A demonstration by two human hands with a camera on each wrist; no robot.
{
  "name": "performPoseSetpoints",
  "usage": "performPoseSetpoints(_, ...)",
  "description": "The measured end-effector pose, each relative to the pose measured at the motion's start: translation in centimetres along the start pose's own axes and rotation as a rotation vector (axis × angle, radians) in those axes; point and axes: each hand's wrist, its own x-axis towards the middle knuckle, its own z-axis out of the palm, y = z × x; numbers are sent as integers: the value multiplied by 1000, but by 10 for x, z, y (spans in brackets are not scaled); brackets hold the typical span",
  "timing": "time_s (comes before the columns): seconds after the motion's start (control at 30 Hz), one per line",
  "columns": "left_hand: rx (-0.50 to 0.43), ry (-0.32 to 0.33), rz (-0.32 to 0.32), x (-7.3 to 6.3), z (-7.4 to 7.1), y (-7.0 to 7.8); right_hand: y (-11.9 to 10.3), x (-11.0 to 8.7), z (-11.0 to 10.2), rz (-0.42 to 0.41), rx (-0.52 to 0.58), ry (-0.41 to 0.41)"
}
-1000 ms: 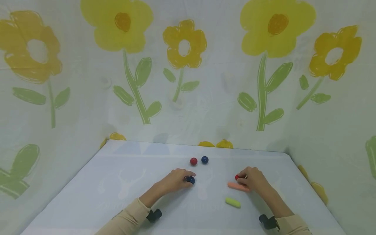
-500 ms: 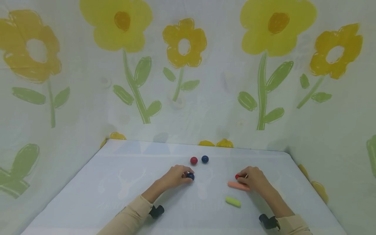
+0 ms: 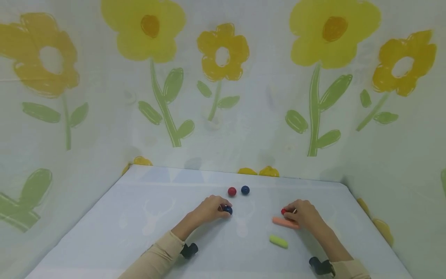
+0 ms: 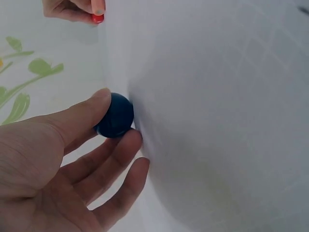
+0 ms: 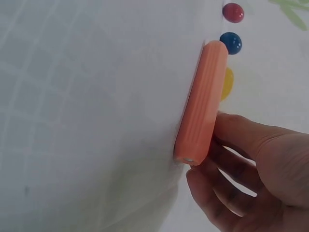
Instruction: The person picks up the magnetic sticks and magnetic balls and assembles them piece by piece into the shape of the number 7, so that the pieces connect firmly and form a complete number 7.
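Note:
My left hand [image 3: 210, 210] pinches a glossy dark blue ball [image 4: 116, 116] between thumb and fingers at the middle of the white table. In the left wrist view the ball sits right by the tabletop, and the outer fingers are loosely bent. My right hand [image 3: 304, 215] pinches a small red thing [image 3: 283, 211], rounded at its visible end; the fingers hide the rest. Just in front of that hand lies an orange ribbed stick [image 5: 203, 104], which covers the red thing in the right wrist view.
A red ball [image 3: 232, 191] and a second blue ball [image 3: 245, 190] stand side by side farther back. A short yellow-green stick [image 3: 278, 241] lies nearer me than the orange one. Flower-printed cloth [image 3: 258, 135] hangs behind the white table [image 3: 122, 224].
My left hand has moved slightly away from me with the blue ball, its index finger now bent closer onto it. The right hand stays in place; the head view has shifted a little.

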Motion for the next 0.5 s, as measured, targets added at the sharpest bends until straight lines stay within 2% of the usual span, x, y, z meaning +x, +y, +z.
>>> performPoseSetpoints(0.2, 8, -1, 21, 0, -3, 3, -1, 2, 0, -4, -56, -5)
performPoseSetpoints(0.5, 26, -18, -11, 1, -1, 3, 2, 4, 8, -78, -127, 34)
